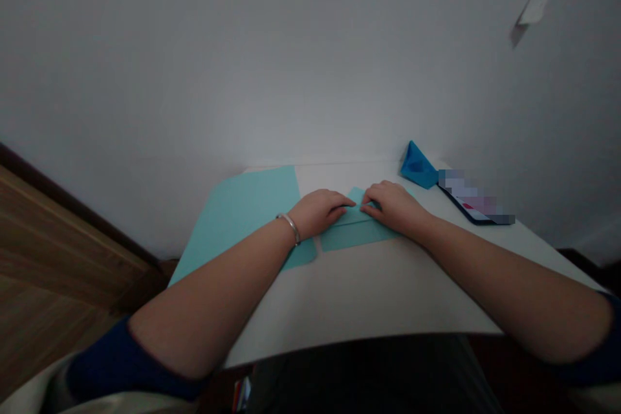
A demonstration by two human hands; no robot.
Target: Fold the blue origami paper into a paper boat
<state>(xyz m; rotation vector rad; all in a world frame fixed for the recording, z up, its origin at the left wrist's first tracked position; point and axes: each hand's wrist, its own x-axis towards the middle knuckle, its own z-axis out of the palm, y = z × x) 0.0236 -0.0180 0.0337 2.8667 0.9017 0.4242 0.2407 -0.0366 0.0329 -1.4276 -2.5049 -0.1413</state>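
Observation:
A folded light-teal sheet of paper [358, 233] lies on the white table, with a crease or folded edge running across it. My left hand [321, 210] rests on its left part, thumb and fingers closed at the upper fold. From the right, my right hand [392, 206] pinches the same paper near its middle, the fingertips of both hands close together. A small peak of the paper shows above the fingers. Part of the sheet is hidden beneath both hands.
A larger teal sheet [252, 213] lies flat under my left forearm. At the back right stand a folded blue paper shape [418, 167] and a phone [473, 202], its screen partly blurred. A wall rises behind the white table [369, 297]; wooden furniture [63, 259] is at left.

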